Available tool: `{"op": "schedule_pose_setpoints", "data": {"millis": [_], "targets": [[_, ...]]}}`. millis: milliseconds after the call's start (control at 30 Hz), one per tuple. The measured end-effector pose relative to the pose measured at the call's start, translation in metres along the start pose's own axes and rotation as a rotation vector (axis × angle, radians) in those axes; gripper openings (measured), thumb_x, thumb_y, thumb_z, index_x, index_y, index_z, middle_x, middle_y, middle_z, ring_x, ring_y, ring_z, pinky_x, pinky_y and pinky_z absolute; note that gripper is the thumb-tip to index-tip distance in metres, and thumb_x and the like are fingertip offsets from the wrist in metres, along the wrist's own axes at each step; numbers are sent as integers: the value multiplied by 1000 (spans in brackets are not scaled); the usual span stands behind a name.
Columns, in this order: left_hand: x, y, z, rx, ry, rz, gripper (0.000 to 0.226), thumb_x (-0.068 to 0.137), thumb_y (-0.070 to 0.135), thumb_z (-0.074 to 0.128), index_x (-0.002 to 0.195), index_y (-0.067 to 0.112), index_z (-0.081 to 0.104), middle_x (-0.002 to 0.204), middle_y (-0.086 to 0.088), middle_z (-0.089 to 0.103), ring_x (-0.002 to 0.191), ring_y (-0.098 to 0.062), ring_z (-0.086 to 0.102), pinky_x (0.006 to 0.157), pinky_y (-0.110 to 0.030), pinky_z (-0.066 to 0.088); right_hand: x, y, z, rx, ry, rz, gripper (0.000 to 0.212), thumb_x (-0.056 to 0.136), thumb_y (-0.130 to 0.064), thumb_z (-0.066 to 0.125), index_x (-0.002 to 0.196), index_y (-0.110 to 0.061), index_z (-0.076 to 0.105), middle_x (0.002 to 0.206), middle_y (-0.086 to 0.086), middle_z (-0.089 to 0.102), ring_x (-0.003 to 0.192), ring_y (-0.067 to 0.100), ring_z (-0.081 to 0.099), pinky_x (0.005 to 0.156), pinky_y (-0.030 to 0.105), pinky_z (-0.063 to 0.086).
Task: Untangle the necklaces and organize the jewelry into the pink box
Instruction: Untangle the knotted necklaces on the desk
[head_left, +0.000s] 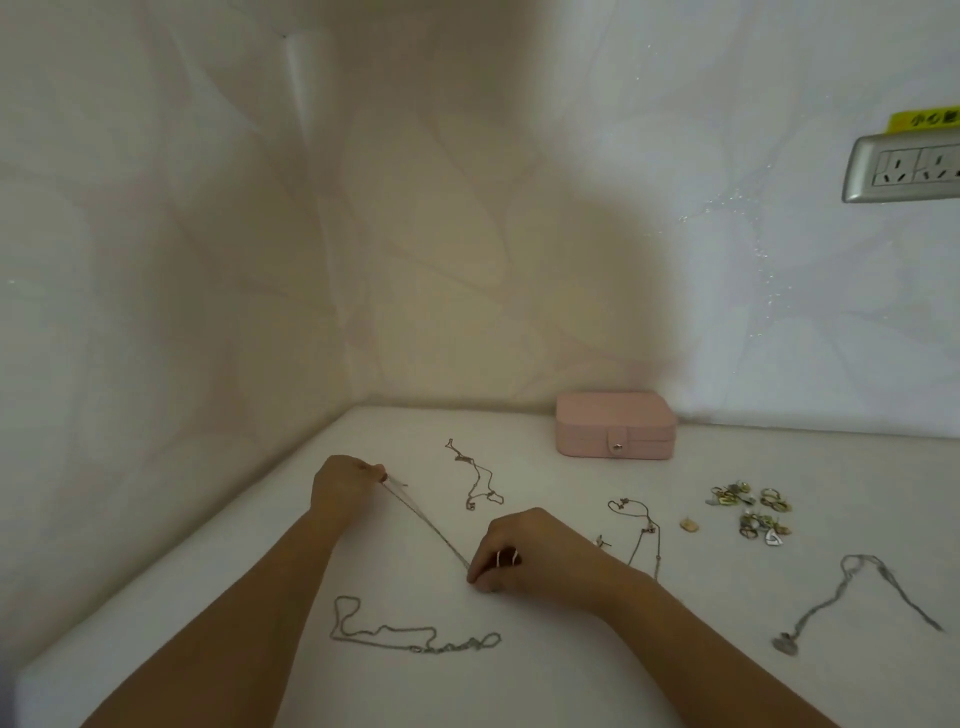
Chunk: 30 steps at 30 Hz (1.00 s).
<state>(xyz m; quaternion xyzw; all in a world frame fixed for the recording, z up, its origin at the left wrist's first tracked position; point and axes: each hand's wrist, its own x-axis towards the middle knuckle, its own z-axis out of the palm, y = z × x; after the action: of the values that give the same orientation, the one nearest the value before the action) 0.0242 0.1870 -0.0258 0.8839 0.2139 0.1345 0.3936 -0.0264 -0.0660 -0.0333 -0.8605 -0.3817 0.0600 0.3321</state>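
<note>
Left hand (345, 486) and right hand (511, 558) each pinching an end of a thin silver chain necklace (426, 522) — pulled taut, running diagonally from far-left to near-right above the white tabletop (571, 675), closed pink rectangular jewelry box (615, 426) at the far edge — clasp facing the person, loose silver necklaces (410, 636) around.

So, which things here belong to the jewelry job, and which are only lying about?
For the job: taut chain pinched by left hand and right hand; front necklace; back necklace; middle necklace; pendant necklace; pile of small jewelry; closed pink box.
Not for the job: wall socket; yellow label.
</note>
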Motion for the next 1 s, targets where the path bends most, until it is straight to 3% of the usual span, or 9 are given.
{"op": "schedule_pose_setpoints", "data": {"millis": [233,267,367,533,600,700,800,900,1000], "targets": [[3,-1,14,199,-14,38,19,87,21,63,69,14,60,70,-1,55,64,-14,51,63,-24,35,-2,5,-15,43,51,44,17,88,-14,63,100,-22,74,94,-7,70,75,3,61,73,14,48],[-1,2,16,219,-38,57,10,87,22,63,79,15,63,81,-3,59,74,-15,56,69,-23,35,-4,5,-20,76,88,64,17,89,-14,63,98,-22,74,90,-11,69,71,-1,60,71,13,48],[-12,12,25,202,-61,128,42,89,27,63,126,10,55,129,-13,53,115,-28,53,86,-28,40,-11,6,-37,140,199,117,14,90,-17,63,94,-25,74,78,-21,65,67,-5,59,63,11,46],[-55,48,48,144,-168,498,36,95,23,55,130,16,50,136,-6,47,119,-15,47,83,-6,31,-47,33,-67,20,357,215,16,90,-20,63,93,-34,70,96,-19,65,90,-5,59,85,17,46],[-75,64,60,166,-288,622,41,98,27,50,137,21,43,143,0,42,126,-12,43,89,-9,28,-67,51,-75,-138,387,288,17,93,-25,59,106,-34,65,113,-17,60,106,-2,53,94,18,41],[-109,85,78,222,-527,734,49,101,36,40,147,28,26,154,9,25,138,-8,28,104,-15,22,-99,72,-79,-360,321,378,36,98,-32,48,134,-28,48,143,-8,40,132,8,38,103,17,28],[-139,100,95,331,-679,785,55,102,42,32,151,31,12,159,11,8,146,-8,10,115,-24,8,-133,79,-78,-395,268,446,56,98,-49,35,149,-31,21,159,-6,8,147,11,3,115,25,9],[-153,102,109,458,-741,771,61,100,50,27,152,30,1,160,7,-5,147,-10,-4,119,-36,-2,-168,84,-79,-403,234,523,103,64,-92,-2,151,-36,3,158,-10,-12,146,13,-13,117,30,-3],[-155,98,119,616,-693,714,65,98,57,21,152,30,-4,160,3,-8,147,-20,-9,118,-47,-5,-189,103,-89,-450,202,658,127,37,-97,-19,149,-40,-6,159,-3,-17,147,20,-12,118,36,-3]]}}
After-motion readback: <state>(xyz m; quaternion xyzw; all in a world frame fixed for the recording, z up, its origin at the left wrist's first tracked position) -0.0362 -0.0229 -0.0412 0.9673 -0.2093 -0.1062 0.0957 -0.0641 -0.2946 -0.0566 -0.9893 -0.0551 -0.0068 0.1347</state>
